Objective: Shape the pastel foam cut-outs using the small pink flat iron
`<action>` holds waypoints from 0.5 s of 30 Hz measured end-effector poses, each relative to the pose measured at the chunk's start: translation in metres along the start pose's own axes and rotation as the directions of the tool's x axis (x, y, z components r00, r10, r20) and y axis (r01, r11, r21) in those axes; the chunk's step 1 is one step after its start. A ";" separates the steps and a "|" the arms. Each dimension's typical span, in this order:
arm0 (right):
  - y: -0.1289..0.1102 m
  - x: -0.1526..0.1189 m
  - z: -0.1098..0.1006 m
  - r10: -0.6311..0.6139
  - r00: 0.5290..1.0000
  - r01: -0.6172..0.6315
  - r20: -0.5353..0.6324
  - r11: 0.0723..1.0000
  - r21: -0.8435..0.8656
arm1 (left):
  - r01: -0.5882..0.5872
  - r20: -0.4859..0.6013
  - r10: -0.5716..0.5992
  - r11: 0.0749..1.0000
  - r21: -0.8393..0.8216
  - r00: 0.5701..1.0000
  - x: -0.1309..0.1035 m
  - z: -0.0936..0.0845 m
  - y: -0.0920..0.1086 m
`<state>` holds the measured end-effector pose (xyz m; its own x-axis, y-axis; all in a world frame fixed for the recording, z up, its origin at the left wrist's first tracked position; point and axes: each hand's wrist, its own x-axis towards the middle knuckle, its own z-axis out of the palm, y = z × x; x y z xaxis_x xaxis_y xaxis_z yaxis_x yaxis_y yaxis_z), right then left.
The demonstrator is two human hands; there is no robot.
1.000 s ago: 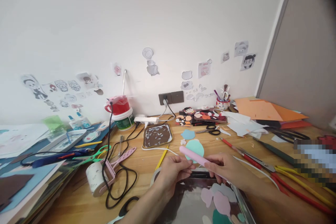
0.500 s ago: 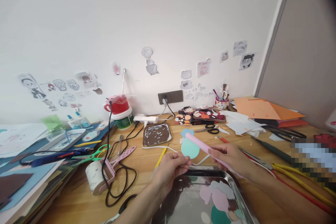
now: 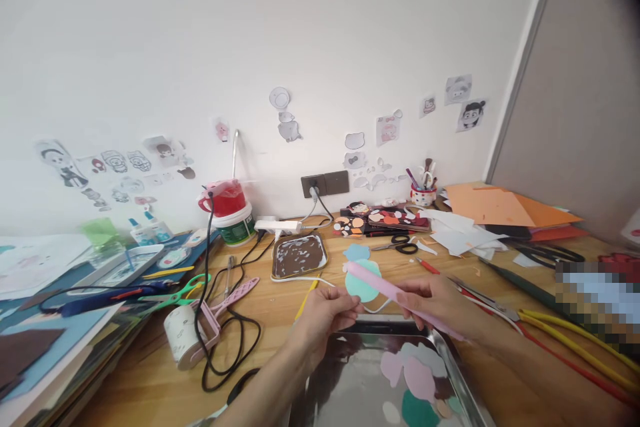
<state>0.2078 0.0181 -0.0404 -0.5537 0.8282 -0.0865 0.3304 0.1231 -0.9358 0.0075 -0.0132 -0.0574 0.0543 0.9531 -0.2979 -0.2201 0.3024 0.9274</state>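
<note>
A round mint-green cutout [image 3: 361, 283] with a pale blue piece [image 3: 357, 252] at its top is pinched at its lower left edge by my left hand [image 3: 333, 310]. My right hand [image 3: 430, 300] is closed around a long pink stick-like tool [image 3: 375, 280], whose rounded end lies over the upper part of the mint cutout. Both hands are above the far edge of a metal tray [image 3: 463, 373]. Inside it lie pink [image 3: 419, 379], grey and dark green [image 3: 417, 408] cutouts.
Behind the hands are a brown dish with white smears [image 3: 300, 256], black scissors [image 3: 400, 243] and a power strip [image 3: 278, 227]. Black cables, a pink roller [image 3: 183, 337] and green scissors [image 3: 175, 297] lie left. Orange paper [image 3: 490, 205] and yellow-handled pliers [image 3: 575, 333] are right.
The pink tool's rounded end has moved left and slightly down across the mint cutout. My left hand keeps its pinch on the cutout.
</note>
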 end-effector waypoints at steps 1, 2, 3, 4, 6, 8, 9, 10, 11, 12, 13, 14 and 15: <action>0.001 0.000 0.002 0.000 1.000 0.001 0.018 1.000 -0.014 | 0.000 0.006 0.000 1.000 0.018 1.000 0.000 0.001 0.000; 0.002 0.001 0.003 0.001 1.000 0.000 0.026 1.000 -0.026 | 0.002 0.021 -0.003 1.000 0.031 1.000 0.000 0.001 -0.001; 0.003 0.001 0.004 0.002 1.000 -0.001 0.030 0.999 -0.037 | 0.002 0.037 -0.004 0.999 0.040 0.999 0.000 0.001 -0.001; 0.003 0.001 0.004 0.003 0.999 -0.001 0.033 0.999 -0.044 | -0.001 0.053 -0.002 0.999 0.045 0.999 0.000 0.000 -0.001; 0.000 0.000 0.004 0.002 0.999 -0.001 0.032 0.999 -0.049 | -0.008 0.076 0.005 0.999 0.052 0.997 0.000 -0.001 -0.002; -0.005 -0.003 0.003 -0.001 1.000 0.002 0.026 0.999 -0.053 | -0.015 0.090 0.011 0.998 0.055 0.996 0.001 -0.002 -0.002; -0.008 -0.004 0.002 -0.004 1.000 0.005 0.018 0.998 -0.056 | -0.019 0.098 0.014 0.998 0.054 0.995 0.001 -0.003 -0.002; -0.011 -0.005 0.001 -0.007 1.000 0.008 0.007 0.998 -0.058 | -0.023 0.104 0.018 0.998 0.054 0.994 0.001 -0.004 -0.001; -0.012 -0.005 0.001 -0.008 1.000 0.007 -0.005 0.998 -0.056 | -0.026 0.109 0.020 0.998 0.055 0.994 0.001 -0.004 -0.001; -0.013 -0.005 0.000 -0.006 1.000 0.005 -0.014 0.999 -0.051 | -0.026 0.108 0.020 0.998 0.057 0.994 0.002 -0.004 -0.001; -0.013 -0.005 -0.001 -0.002 1.000 0.001 -0.023 0.999 -0.043 | -0.023 0.106 0.017 0.998 0.059 0.994 0.002 -0.005 -0.001; -0.013 -0.005 -0.001 0.002 0.999 -0.004 -0.034 0.999 -0.035 | -0.019 0.103 0.013 0.998 0.059 0.995 0.002 -0.005 -0.001; -0.012 -0.004 -0.002 0.008 0.999 -0.009 -0.045 1.000 -0.030 | -0.015 0.102 0.009 0.998 0.056 0.995 0.002 -0.005 0.000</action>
<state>0.2073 0.0141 -0.0285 -0.5160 0.8530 -0.0780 0.3580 0.1321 -0.9243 0.0026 -0.0111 -0.0597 0.1516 0.9523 -0.2649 -0.1662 0.2887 0.9429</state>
